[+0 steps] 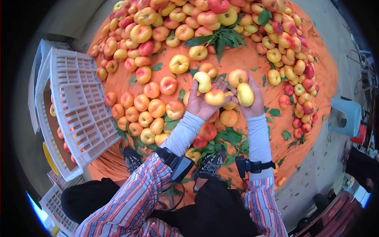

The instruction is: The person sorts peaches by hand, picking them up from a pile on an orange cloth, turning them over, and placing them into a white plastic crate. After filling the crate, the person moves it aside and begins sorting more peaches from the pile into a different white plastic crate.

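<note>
Nearby, white crate, leafy twig, piled peaches

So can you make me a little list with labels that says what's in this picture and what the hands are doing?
place: orange cloth spread on the ground
fruit: heaps of yellow-red peaches all over the cloth
left hand: holds two peaches, a yellow one and a redder one
right hand: holds a yellow peach, another peach at its fingertips
leaves: a green leafy twig among the fruit, more near the shoes
crate: white plastic crate, tilted, left of the cloth
stool: pale blue stool at the right
</note>
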`<state>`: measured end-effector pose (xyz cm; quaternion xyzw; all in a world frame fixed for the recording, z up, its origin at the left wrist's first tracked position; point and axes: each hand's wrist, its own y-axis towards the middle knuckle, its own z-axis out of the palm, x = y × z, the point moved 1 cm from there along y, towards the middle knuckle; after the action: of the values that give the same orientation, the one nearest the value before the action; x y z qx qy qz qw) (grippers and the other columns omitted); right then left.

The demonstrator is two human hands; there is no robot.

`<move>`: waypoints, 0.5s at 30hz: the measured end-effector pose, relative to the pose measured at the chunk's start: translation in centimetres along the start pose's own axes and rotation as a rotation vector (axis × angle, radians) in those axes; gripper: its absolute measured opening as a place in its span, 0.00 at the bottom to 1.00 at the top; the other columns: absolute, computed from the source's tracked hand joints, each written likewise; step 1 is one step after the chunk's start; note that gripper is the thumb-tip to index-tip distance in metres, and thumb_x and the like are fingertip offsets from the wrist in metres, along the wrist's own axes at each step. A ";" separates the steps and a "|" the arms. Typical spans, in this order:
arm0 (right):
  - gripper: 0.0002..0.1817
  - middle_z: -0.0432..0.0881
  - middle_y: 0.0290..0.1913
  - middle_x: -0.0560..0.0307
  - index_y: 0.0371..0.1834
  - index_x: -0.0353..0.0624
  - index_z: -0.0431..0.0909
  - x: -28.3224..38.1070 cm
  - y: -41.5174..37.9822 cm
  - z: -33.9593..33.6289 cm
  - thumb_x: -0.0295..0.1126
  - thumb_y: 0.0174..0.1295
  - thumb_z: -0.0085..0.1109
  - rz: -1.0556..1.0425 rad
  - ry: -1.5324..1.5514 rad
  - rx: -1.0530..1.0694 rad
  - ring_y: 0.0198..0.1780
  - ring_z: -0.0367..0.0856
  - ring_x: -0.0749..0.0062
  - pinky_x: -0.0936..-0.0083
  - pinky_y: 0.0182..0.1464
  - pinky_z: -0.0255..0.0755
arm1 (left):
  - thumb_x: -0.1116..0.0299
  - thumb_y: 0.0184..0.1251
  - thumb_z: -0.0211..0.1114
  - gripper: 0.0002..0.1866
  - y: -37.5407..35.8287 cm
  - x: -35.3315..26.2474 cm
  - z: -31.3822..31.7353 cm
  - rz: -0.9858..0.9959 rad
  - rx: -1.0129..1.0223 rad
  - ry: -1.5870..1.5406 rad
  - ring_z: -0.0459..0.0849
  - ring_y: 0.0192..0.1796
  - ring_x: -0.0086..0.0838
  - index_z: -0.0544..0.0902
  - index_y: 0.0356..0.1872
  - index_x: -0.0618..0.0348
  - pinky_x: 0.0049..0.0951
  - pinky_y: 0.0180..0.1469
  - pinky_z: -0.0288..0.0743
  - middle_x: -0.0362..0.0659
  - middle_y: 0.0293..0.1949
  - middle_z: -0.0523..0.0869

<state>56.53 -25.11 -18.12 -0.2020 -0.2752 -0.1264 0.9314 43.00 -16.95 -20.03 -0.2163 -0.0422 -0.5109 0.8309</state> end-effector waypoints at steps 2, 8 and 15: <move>0.24 0.71 0.48 0.49 0.57 0.39 0.62 -1.7 -1.0 1.4 0.41 0.62 0.46 -0.181 -0.569 -0.180 0.46 0.73 0.65 0.74 0.47 0.69 | 0.42 0.53 0.58 0.35 -1.1 0.3 0.4 -0.039 0.037 0.102 0.62 0.62 0.44 0.64 0.58 0.51 0.61 0.61 0.51 0.46 0.61 0.63; 0.22 0.75 0.45 0.42 0.49 0.32 0.70 -4.6 -4.9 6.7 0.42 0.62 0.44 -0.379 -1.373 -0.204 0.44 0.74 0.54 0.68 0.46 0.68 | 0.43 0.59 0.53 0.28 -4.9 -0.3 -1.7 -0.018 -0.056 0.112 0.69 0.58 0.39 0.71 0.53 0.51 0.46 0.62 0.60 0.44 0.55 0.72; 0.19 0.75 0.43 0.43 0.44 0.32 0.71 -6.1 -5.3 9.6 0.38 0.65 0.37 -0.425 -1.498 -0.083 0.43 0.70 0.51 0.65 0.48 0.61 | 0.42 0.59 0.52 0.26 -10.9 -1.0 1.1 -0.051 0.020 0.027 0.70 0.58 0.37 0.75 0.47 0.52 0.46 0.62 0.60 0.43 0.53 0.75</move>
<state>45.28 -24.81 -12.54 -0.2113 -0.8587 -0.1421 0.4448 33.25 -19.89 -15.84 -0.1998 -0.0416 -0.5342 0.8204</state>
